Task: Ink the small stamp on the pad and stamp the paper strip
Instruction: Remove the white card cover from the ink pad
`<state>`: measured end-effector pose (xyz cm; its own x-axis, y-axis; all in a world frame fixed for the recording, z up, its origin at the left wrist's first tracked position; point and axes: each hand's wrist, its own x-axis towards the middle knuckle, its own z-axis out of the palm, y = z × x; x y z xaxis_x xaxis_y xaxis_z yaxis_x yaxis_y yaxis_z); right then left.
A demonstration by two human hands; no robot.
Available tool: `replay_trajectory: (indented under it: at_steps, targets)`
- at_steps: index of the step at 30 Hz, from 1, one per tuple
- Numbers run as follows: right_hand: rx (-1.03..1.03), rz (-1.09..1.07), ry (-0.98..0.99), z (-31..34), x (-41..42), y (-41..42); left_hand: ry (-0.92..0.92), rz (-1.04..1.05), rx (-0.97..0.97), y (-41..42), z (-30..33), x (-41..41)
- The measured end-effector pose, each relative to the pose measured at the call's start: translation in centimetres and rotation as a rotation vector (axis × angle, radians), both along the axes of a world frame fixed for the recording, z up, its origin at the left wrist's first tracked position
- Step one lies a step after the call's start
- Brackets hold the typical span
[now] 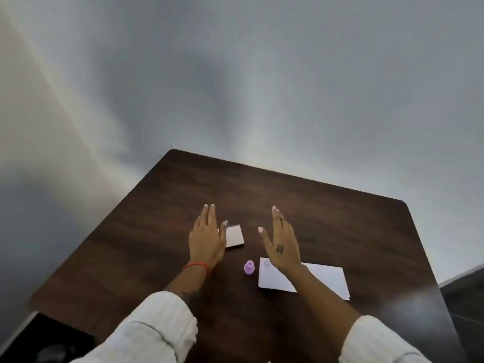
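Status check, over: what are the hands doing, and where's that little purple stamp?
Left hand and right hand open, empty, raised over the table. Purple stamp upright between ink pad and paper strip, untouched. Faint ring mark on paper corner. Nothing in the way.

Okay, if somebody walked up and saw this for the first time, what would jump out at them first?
Two open, empty hands held over a dark wooden table: the left hand partly covers the ink pad, and the right hand is above the white paper strip. Between them, nearer the person, stands the small purple stamp, untouched.
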<state>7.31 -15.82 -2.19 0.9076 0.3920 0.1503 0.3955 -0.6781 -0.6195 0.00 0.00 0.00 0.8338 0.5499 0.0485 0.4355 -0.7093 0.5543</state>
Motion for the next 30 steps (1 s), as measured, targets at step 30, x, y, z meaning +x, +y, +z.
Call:
replay_trajectory:
  at_steps: [30]
  targets:
    - [-0.026,-0.154,0.304,-3.6,0.5,6.1,0.148,0.144,-0.441,2.3,-4.2,0.6]
